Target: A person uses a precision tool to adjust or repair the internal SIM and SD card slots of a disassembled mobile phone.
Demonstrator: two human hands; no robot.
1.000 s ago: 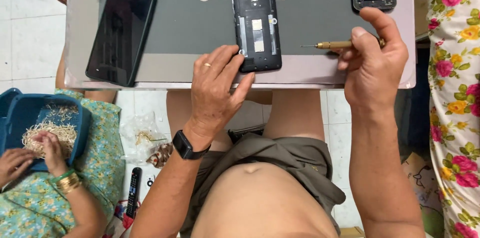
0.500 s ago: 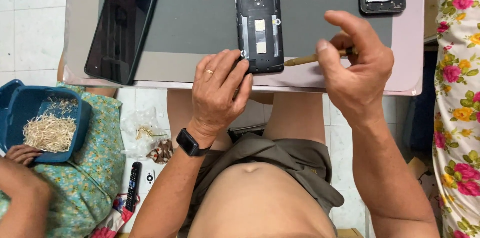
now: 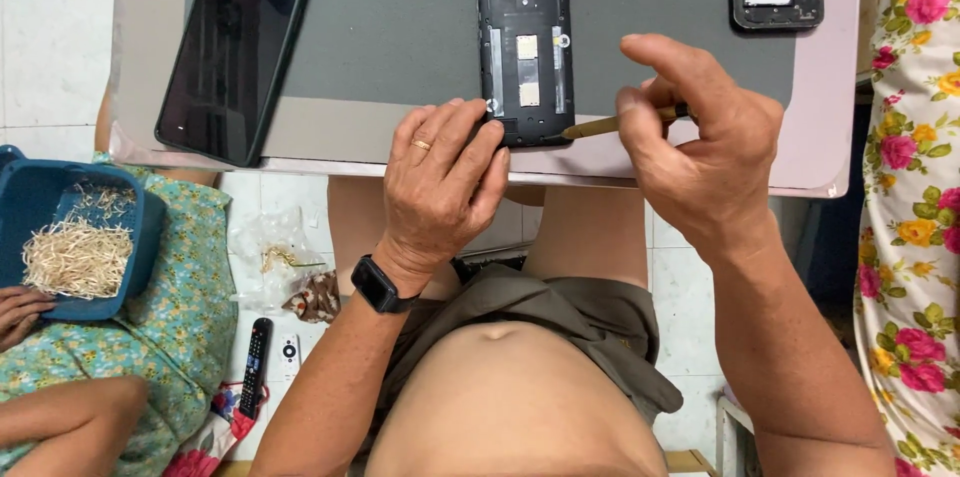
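Opened phone under a screwdriver, near edge of surface (image 3: 830, 137)

Black phone (image 3: 524, 47) lies face down, back cover already off, inner frame and metal plates exposed, frame not yet lifted; left hand (image 3: 440, 182) pins its lower corner, fingers flat; right hand (image 3: 700, 152) grip closed on brass-handled screwdriver (image 3: 610, 123), tip at bottom edge
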